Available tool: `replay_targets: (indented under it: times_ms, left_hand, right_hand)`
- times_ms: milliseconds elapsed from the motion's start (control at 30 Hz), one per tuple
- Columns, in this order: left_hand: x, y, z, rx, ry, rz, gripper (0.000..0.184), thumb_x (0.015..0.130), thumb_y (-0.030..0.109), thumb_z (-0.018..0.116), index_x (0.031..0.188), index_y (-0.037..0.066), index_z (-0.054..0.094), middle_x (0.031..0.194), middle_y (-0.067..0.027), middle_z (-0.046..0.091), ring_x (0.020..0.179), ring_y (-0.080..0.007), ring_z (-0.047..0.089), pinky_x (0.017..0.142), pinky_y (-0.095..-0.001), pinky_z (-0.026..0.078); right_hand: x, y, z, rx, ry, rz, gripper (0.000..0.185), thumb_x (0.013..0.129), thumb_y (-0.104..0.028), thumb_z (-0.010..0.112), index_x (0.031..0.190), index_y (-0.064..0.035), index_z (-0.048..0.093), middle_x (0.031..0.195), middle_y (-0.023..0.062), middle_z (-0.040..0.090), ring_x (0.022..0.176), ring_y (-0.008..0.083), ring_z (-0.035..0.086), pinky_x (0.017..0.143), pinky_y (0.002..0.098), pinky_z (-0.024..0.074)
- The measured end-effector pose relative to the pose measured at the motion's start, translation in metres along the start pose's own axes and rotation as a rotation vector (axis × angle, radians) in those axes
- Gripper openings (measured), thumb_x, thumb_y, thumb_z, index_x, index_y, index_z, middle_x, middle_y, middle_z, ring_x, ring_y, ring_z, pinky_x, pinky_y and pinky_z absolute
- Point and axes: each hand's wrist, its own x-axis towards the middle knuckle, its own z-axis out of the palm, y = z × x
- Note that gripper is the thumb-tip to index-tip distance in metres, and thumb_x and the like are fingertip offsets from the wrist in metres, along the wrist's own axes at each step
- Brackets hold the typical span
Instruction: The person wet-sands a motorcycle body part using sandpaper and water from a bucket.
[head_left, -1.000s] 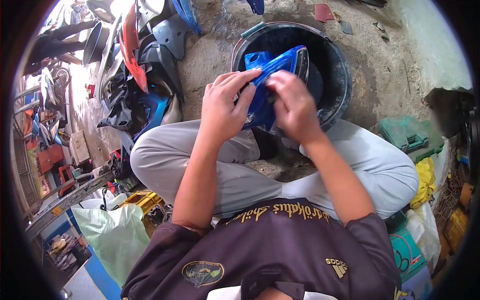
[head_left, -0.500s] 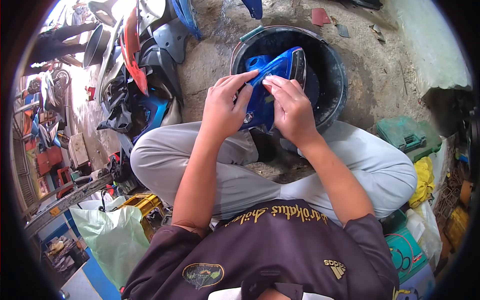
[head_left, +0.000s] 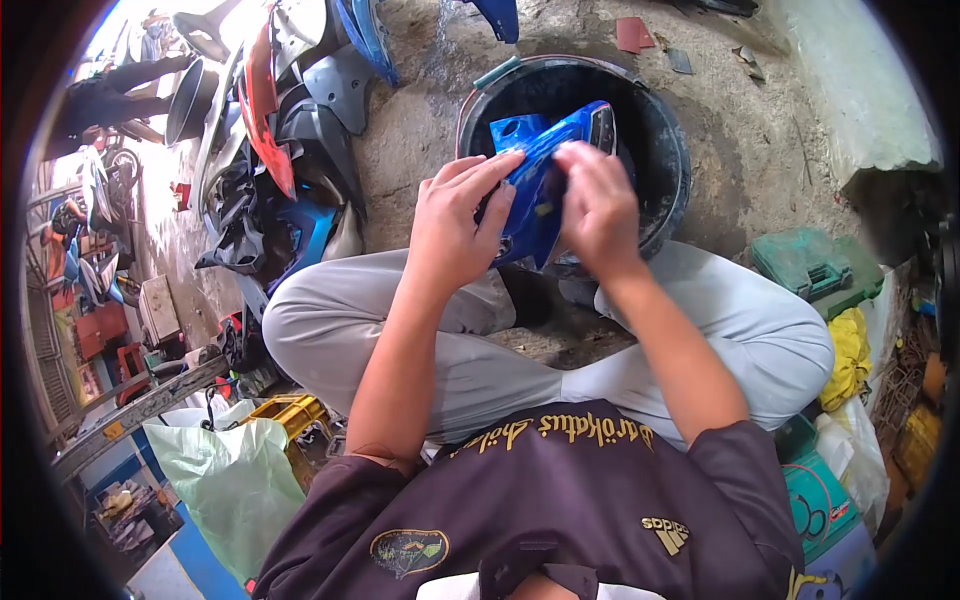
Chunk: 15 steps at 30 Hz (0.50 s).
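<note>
A glossy blue motorcycle body panel [head_left: 533, 215] with a dark, pale-edged tip is held tilted over the near side of a black bucket [head_left: 681, 165]. My left hand [head_left: 455, 220] grips the panel's left side, with the index finger stretched along the top and the thumb against its face. My right hand [head_left: 600, 208] is at the panel's right side, fingertips near its upper surface. Motion smears those fingers, so whether they hold anything cannot be made out. Shadow hides most of the bucket's inside.
Motorcycle panels, including a red one [head_left: 262, 120] and a grey one [head_left: 338, 85], are piled at the left. Red sheet scraps [head_left: 632, 35] lie beyond the bucket. A green case [head_left: 800, 265] and a yellow cloth [head_left: 846, 360] are at my right knee.
My right hand has shifted slightly right along the panel and is now blurred; its fingertips were pinched against the surface before. The panel has tilted a little, with my left hand still on it.
</note>
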Motion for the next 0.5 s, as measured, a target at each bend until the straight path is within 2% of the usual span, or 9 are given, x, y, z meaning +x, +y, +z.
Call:
replay_targets:
  times_ms: [67, 133, 200, 233, 367, 500]
  left_hand:
    - [0.000, -0.006, 0.002, -0.036, 0.004, -0.012, 0.037, 0.099, 0.011, 0.069, 0.136, 0.008, 0.077, 0.127, -0.0186, 0.079, 0.124, -0.0372, 0.071, 0.109, -0.0457, 0.054]
    - [0.000, -0.008, 0.001, -0.050, 0.002, -0.032, 0.038, 0.099, 0.011, 0.069, 0.136, 0.008, 0.077, 0.126, -0.0193, 0.079, 0.123, -0.0371, 0.071, 0.109, -0.0455, 0.054]
    - [0.002, -0.006, -0.002, -0.046, 0.003, -0.059, 0.038, 0.099, 0.012, 0.069, 0.136, 0.009, 0.077, 0.125, -0.0199, 0.079, 0.123, -0.0370, 0.071, 0.108, -0.0453, 0.054]
    - [0.002, -0.005, -0.003, -0.041, 0.002, -0.047, 0.038, 0.100, 0.012, 0.069, 0.136, 0.009, 0.077, 0.125, -0.0197, 0.079, 0.122, -0.0371, 0.071, 0.108, -0.0454, 0.054]
    - [0.000, -0.008, 0.000, -0.044, 0.006, -0.040, 0.037, 0.100, 0.013, 0.069, 0.136, 0.010, 0.078, 0.125, -0.0199, 0.079, 0.121, -0.0373, 0.072, 0.108, -0.0455, 0.054]
    - [0.000, -0.005, 0.000, -0.027, 0.001, -0.016, 0.038, 0.100, 0.014, 0.069, 0.136, 0.012, 0.078, 0.125, -0.0202, 0.078, 0.121, -0.0374, 0.072, 0.107, -0.0456, 0.054]
  right_hand:
    - [-0.007, -0.023, -0.003, 0.111, -0.072, -0.060, 0.031, 0.091, 0.003, 0.064, 0.120, -0.0009, 0.075, 0.132, 0.0149, 0.073, 0.110, 0.0349, 0.069, 0.099, 0.0450, 0.0576]
    - [-0.005, -0.006, -0.001, 0.059, -0.080, -0.060, 0.031, 0.090, 0.003, 0.065, 0.120, -0.0017, 0.075, 0.132, 0.0142, 0.073, 0.110, 0.0349, 0.069, 0.098, 0.0441, 0.0578]
    - [0.000, 0.016, 0.005, 0.001, -0.031, 0.125, 0.032, 0.088, 0.002, 0.066, 0.119, -0.0021, 0.076, 0.133, 0.0136, 0.073, 0.110, 0.0347, 0.069, 0.098, 0.0438, 0.0580]
    - [0.000, 0.016, 0.002, -0.035, -0.031, 0.046, 0.030, 0.089, 0.002, 0.066, 0.117, -0.0016, 0.076, 0.132, 0.0140, 0.074, 0.109, 0.0349, 0.069, 0.097, 0.0445, 0.0579]
    - [-0.010, -0.023, 0.002, 0.106, -0.032, -0.044, 0.028, 0.093, 0.003, 0.062, 0.117, -0.0011, 0.077, 0.129, 0.0155, 0.075, 0.107, 0.0356, 0.069, 0.097, 0.0456, 0.0574]
    - [0.000, 0.022, 0.000, -0.001, 0.034, 0.088, 0.028, 0.092, 0.003, 0.065, 0.117, -0.0005, 0.077, 0.127, 0.0158, 0.076, 0.106, 0.0350, 0.070, 0.096, 0.0454, 0.0579]
